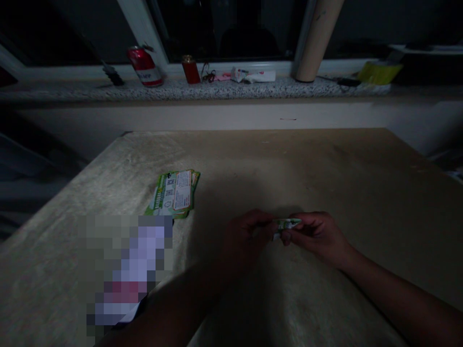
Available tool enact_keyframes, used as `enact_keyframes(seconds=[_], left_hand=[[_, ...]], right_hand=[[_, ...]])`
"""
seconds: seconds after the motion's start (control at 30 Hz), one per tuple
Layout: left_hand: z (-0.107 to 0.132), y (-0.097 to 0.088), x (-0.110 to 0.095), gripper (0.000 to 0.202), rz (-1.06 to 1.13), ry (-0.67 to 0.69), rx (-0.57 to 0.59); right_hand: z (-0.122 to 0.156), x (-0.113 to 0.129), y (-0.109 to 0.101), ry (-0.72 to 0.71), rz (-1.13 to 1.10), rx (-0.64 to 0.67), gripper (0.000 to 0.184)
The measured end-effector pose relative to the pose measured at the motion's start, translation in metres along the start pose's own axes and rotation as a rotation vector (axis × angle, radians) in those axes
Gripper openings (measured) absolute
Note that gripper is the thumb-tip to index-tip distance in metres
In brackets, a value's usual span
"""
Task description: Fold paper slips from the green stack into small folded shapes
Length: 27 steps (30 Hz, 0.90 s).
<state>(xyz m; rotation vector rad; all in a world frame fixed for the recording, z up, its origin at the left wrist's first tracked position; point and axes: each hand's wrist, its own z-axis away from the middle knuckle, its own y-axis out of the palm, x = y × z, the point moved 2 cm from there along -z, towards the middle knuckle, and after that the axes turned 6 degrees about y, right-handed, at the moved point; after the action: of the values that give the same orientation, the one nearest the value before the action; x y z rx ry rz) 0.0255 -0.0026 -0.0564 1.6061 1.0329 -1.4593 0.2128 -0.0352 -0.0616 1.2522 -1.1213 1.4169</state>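
Observation:
Both my hands meet low over the middle of a beige tabletop (325, 164). My left hand (244, 236) and my right hand (314, 233) each pinch one end of a small folded green-and-white paper (285, 225) held between them, just above the table. To the left on the table lies a short stack of green printed leaflets (175, 193) with a white and orange panel on top. The light is dim, and the fingers are partly in shadow.
A blurred-out item (126, 270) lies near the table's left front. Behind the table runs a speckled window sill (202, 89) with a red can (145, 66), a small red container (190, 69), a white packet (253, 75), a cardboard tube (316, 38) and a yellow bag (378, 72).

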Motion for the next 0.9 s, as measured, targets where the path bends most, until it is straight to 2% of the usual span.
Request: enact_keyframes(seconds=[0.13,0.27,0.37,0.47,0.57,0.67,0.77,0.9], left_hand=[[0.001,0.000,0.005,0.015,0.008,0.007,0.017],[0.002,-0.002,0.007,0.029,0.044,0.057,0.023],[0.002,-0.004,0.003,0.024,0.075,0.065,0.101],[0.000,-0.005,-0.002,0.025,0.157,0.013,0.194],[0.001,-0.006,-0.004,0.027,0.222,-0.038,0.219],[0.002,-0.005,-0.003,0.027,0.245,-0.020,0.233],[0.002,-0.003,-0.001,0.030,0.235,-0.004,0.220],[0.000,-0.001,0.000,0.036,0.212,-0.045,0.127]], right_hand=[[0.000,-0.001,-0.001,0.021,0.007,0.018,0.019],[0.000,-0.001,0.000,0.053,-0.052,0.067,0.017],[0.000,-0.001,-0.001,0.086,-0.146,0.147,0.017],[0.001,-0.003,-0.002,0.140,-0.229,0.254,0.018],[0.001,-0.004,-0.004,0.182,-0.300,0.364,0.017],[0.002,-0.005,-0.006,0.204,-0.334,0.425,0.014],[0.002,-0.005,-0.005,0.197,-0.299,0.409,0.012],[0.003,-0.002,-0.003,0.080,-0.121,0.217,0.012]])
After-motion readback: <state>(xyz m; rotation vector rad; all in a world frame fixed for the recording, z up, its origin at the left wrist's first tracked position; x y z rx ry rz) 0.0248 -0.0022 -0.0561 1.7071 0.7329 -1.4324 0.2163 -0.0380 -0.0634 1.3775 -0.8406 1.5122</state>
